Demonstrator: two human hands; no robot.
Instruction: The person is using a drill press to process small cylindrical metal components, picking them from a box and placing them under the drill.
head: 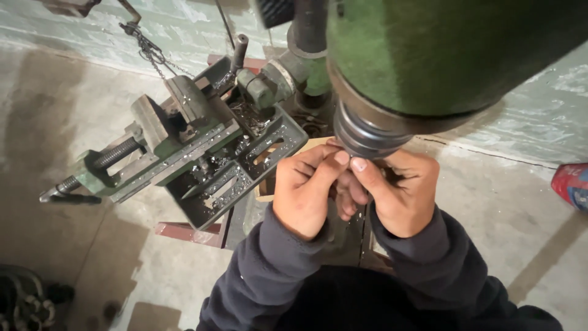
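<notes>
Floor: bare grey concrete (pixel 73 104), stained and dusty, meeting a pale, patchy painted wall (pixel 184 27) at the top.
Machine head: large green-painted drill press head (pixel 441 55), rough cast surface, filling the upper right and hiding much of what lies under it.
Spindle: ringed grey metal spindle nose (pixel 367 132), round and stepped, pointing down just above the fingers.
Left hand (pixel 303 190): fingers curled inward, thumb tip against the other thumb; whether it grips anything cannot be told.
Right hand (pixel 401 193): fingers bent and pressed against the left hand right under the spindle nose; any held piece is hidden.
Sleeves: dark blue fleecy sleeves (pixel 269 270), speckled with bits.
Table: slotted green metal drill table (pixel 242 175), square, holding scattered bright metal shavings.
Vise: green steel machine vise (pixel 153 147) with a threaded screw, lying across the table's left side.
Chain: thin metal chain (pixel 147 49) hanging by the wall.
Edge: red and blue package (pixel 572 184), cut off at right.
</notes>
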